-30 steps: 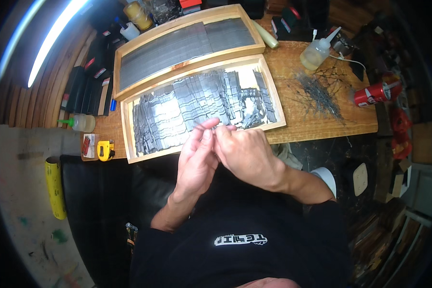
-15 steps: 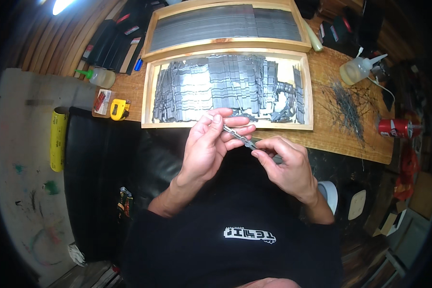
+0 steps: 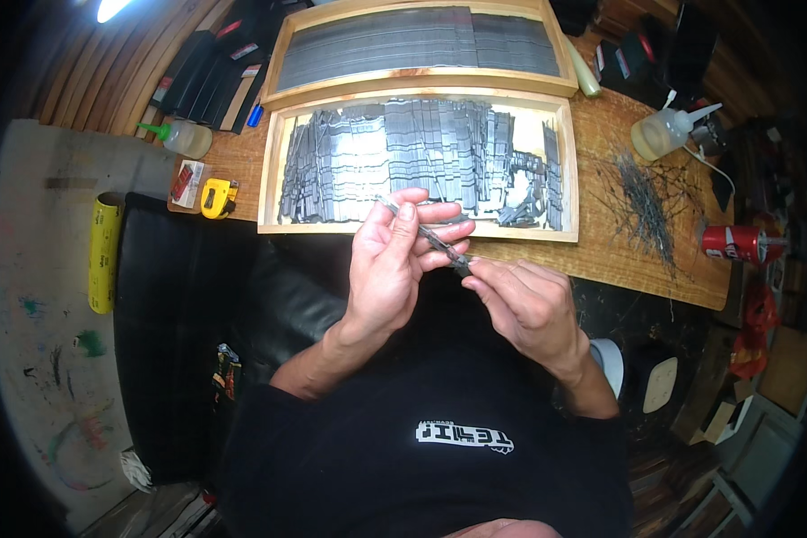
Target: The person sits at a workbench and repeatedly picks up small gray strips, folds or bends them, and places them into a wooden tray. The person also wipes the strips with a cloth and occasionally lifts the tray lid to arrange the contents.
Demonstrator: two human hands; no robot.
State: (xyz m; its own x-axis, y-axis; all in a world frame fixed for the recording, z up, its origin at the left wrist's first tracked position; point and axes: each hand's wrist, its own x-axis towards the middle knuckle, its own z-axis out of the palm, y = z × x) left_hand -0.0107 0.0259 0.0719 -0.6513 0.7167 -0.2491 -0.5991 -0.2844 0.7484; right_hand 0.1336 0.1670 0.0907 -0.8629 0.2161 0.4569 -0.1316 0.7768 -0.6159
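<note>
A narrow dark grey strip [image 3: 437,242], jagged along its length, slants between my two hands just in front of the wooden trays. My left hand [image 3: 387,264] is turned palm up, its thumb pressing the strip's upper part against the fingers. At the lower end, my right hand [image 3: 533,305] pinches the strip between thumb and fingertips, which hide its tip. Beyond the hands is a shallow wooden tray [image 3: 412,229] full of similar grey strips and broken pieces. My left fingertips overlap its front edge in the picture.
Behind lies a second wooden tray [image 3: 421,82] of long grey strips. A yellow tape measure [image 3: 217,198] and green-tipped bottle [image 3: 186,139] stand left. On the right are a pile of thin dark scraps [image 3: 646,202], a squeeze bottle [image 3: 659,134] and a red can [image 3: 733,243].
The strip now looks darker, as if turned slightly between the fingers. My right hand has shifted a little to the left. The whole view has moved slightly.
</note>
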